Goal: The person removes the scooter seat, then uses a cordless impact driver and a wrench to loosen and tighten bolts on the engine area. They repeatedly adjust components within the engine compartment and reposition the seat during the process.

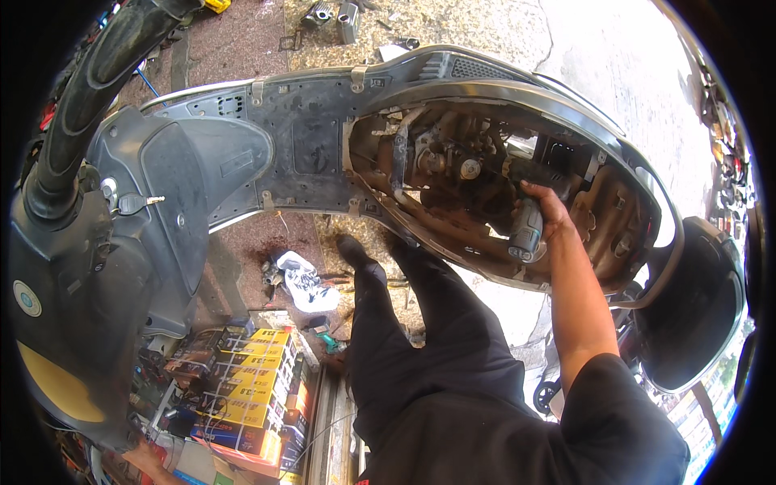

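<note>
My right hand (550,206) is wrapped around a grey-green cordless driver (527,234). The driver's lower end faces up toward me, and its head reaches into the dark engine bay (602,242) of a scooter; what its tip touches is hidden. Below the hand lie engine parts with a round metal piece (470,168). At the lower left, my left hand (147,459) rests at the near end of the scooter's handlebar, seemingly gripping it, though most fingers are out of sight. A key (144,202) sticks out of the ignition near the steering column.
The scooter's footboard (311,141) lies bare between front shield and bay. A dark seat (687,315) is tipped up at the right. Stacked yellow and orange boxes (259,380) stand at the lower left. A white plastic bag (305,283) and loose metal parts (347,20) lie on the ground.
</note>
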{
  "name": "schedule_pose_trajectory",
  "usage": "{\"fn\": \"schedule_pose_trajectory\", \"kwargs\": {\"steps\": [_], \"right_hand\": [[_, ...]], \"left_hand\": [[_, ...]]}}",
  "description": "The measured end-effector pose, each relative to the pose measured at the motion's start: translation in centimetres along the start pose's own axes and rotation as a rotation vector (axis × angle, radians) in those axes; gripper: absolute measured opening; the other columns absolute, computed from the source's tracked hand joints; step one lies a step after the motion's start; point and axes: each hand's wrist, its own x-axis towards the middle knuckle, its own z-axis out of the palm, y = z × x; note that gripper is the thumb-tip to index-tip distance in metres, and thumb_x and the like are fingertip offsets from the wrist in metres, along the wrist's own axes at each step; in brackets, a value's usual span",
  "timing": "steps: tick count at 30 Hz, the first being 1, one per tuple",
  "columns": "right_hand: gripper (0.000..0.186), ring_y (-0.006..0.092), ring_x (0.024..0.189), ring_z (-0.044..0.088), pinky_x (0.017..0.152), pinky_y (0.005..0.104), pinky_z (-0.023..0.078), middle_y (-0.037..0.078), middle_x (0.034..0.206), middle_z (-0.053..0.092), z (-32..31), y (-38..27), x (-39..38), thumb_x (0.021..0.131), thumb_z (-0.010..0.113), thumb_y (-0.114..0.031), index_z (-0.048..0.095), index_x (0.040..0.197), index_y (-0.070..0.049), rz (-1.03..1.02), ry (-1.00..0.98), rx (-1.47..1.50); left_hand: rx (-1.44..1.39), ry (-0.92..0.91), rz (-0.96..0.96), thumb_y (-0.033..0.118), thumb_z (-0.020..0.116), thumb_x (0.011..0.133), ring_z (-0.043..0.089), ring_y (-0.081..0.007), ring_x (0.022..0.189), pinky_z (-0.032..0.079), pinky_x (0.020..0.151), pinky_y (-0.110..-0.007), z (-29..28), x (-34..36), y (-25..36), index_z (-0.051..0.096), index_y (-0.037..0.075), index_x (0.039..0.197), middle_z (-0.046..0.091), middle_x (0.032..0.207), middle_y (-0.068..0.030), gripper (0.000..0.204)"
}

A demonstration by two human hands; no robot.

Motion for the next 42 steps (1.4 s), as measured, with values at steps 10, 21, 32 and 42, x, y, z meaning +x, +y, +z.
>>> {"fn": "schedule_pose_trajectory", "kwargs": {"steps": [10, 21, 32, 42], "right_hand": [[0.030, 0.0238, 0.057, 0.064, 0.056, 0.0376, 0.056, 0.007, 0.070, 0.064, 0.6, 0.0, -0.8, 0.084, 0.078, -0.030, 0.059, 0.089, -0.007, -0.026, 0.008, -0.015], [0.033, 0.0246, 0.058, 0.065, 0.053, 0.0389, 0.057, 0.008, 0.072, 0.064, 0.5, 0.1, -0.7, 0.086, 0.076, -0.033, 0.060, 0.091, -0.005, -0.020, -0.001, -0.010], [0.030, 0.0232, 0.059, 0.065, 0.057, 0.0370, 0.056, 0.007, 0.073, 0.065, 0.3, 0.3, -0.7, 0.087, 0.076, -0.031, 0.061, 0.093, -0.005, -0.042, -0.006, -0.005], [0.030, 0.0260, 0.063, 0.066, 0.058, 0.0389, 0.057, 0.009, 0.075, 0.065, -0.1, 0.5, -0.5, 0.088, 0.075, -0.029, 0.059, 0.095, -0.005, -0.086, -0.160, 0.141]], "left_hand": [[-0.032, -0.050, -0.010, 0.015, 0.071, 0.087, 0.059, -0.0391, 0.116, 0.041, 0.103, -0.043, -0.2, 0.1, -0.4, 0.055, -0.012, 0.129, 0.063, 0.129, -0.0259, 0.052], [-0.037, -0.042, 0.018, 0.013, 0.069, 0.087, 0.058, -0.0396, 0.116, 0.040, 0.103, -0.043, -0.2, 0.1, -0.3, 0.056, -0.012, 0.128, 0.064, 0.128, -0.0261, 0.050], [-0.011, -0.024, 0.035, 0.011, 0.071, 0.087, 0.058, -0.0395, 0.117, 0.041, 0.104, -0.042, 0.0, 0.2, -1.3, 0.056, -0.012, 0.128, 0.063, 0.129, -0.0248, 0.050], [0.034, -0.017, 0.097, 0.012, 0.071, 0.087, 0.058, -0.0406, 0.118, 0.040, 0.105, -0.043, -0.1, 0.3, -1.7, 0.055, -0.012, 0.129, 0.062, 0.130, -0.0262, 0.050]]}}
